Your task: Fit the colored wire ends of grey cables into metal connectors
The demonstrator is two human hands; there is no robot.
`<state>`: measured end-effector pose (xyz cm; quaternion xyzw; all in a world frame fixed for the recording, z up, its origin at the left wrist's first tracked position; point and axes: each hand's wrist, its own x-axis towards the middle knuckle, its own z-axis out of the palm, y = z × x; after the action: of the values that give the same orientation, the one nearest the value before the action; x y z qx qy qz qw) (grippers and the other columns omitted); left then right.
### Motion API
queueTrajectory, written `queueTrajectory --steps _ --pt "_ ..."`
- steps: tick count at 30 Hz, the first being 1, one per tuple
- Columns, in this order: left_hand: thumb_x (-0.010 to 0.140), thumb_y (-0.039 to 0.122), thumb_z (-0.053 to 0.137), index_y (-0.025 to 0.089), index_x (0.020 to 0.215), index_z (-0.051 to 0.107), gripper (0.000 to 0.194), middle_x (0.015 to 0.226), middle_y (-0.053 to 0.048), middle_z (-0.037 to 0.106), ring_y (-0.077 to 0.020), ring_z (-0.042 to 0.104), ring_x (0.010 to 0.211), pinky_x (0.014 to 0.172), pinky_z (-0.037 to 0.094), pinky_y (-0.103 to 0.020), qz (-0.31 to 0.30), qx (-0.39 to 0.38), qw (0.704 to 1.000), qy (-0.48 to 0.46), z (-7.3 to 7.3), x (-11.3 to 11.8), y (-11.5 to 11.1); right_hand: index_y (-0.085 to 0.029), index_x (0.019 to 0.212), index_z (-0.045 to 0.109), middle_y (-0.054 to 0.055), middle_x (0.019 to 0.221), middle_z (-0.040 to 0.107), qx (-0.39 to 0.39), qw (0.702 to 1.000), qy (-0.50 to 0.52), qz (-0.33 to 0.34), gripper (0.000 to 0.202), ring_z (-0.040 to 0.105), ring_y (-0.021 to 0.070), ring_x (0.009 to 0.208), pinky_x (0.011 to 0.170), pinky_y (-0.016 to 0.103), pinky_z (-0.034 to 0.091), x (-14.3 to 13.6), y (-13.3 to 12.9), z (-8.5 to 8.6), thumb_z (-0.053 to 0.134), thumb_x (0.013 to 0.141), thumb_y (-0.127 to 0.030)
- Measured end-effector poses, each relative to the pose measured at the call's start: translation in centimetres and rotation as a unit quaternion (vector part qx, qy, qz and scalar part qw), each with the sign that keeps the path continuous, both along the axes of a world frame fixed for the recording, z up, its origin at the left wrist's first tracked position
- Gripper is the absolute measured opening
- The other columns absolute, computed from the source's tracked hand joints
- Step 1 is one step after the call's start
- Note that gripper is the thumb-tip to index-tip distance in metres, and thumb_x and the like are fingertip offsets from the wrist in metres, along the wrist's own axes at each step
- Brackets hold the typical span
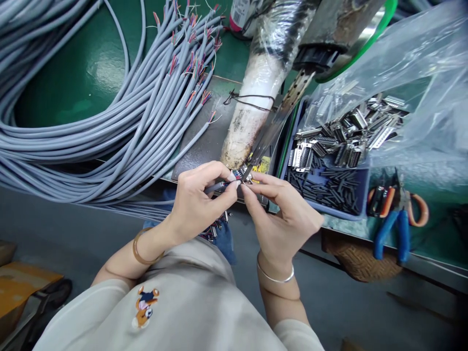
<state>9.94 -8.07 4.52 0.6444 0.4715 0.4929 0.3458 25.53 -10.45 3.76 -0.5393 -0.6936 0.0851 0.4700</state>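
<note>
Head view is showing the left hand (201, 197) angling inward, its fingers (215, 170) pinching a grey cable (216, 187) near its wired end. Opposite, the right hand (285, 214) is mirroring it, though its exact grip is unclear. Between both hands' fingertips, a soldering iron (288, 100) is slanting down.

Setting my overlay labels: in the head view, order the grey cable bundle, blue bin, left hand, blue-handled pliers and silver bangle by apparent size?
1. Grey cable bundle
2. Blue bin
3. Left hand and blue-handled pliers: too alike to rank
4. Silver bangle
</note>
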Motion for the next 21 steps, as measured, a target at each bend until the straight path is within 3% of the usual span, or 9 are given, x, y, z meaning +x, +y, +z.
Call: queueTrajectory --steps 9,14,21 --pt "0.083 0.010 0.067 0.018 0.076 0.060 0.014 0.067 0.005 0.059 -0.0067 0.044 0.057 0.052 0.033 -0.024 -0.008 -0.008 1.000 0.009 0.16 -0.10 -0.06 -0.026 0.090 0.067 0.000 0.108 0.082 0.005 1.000 -0.020 -0.006 0.016 0.080 0.0177 0.090 0.073 0.028 0.065 -0.07 -0.76 0.20 0.076 0.088 -0.013" --pt "0.082 0.005 0.065 0.018 0.076 0.059 0.016 0.070 0.004 0.064 -0.0080 0.052 0.060 0.053 0.035 -0.024 -0.032 -0.015 0.999 0.036 -0.13 -0.25 -0.12 -0.026 0.091 0.066 -0.002 0.104 0.082 -0.008 0.999 -0.033 -0.003 0.015 0.080 0.0170 0.091 0.072 0.026 0.063 0.35 -1.00 -0.32 0.074 0.090 -0.014" --pt "0.086 0.007 0.065 0.016 0.079 0.065 0.012 0.074 0.003 0.067 -0.0065 0.048 0.057 0.055 0.037 -0.021 -0.038 0.015 0.998 0.053 -0.64 -0.28 -0.38 -0.026 0.091 0.067 -0.003 0.102 0.082 0.010 0.998 -0.068 -0.013 0.015 0.080 0.0154 0.088 0.072 0.023 0.061 0.43 -0.97 -0.41 0.075 0.089 -0.013"
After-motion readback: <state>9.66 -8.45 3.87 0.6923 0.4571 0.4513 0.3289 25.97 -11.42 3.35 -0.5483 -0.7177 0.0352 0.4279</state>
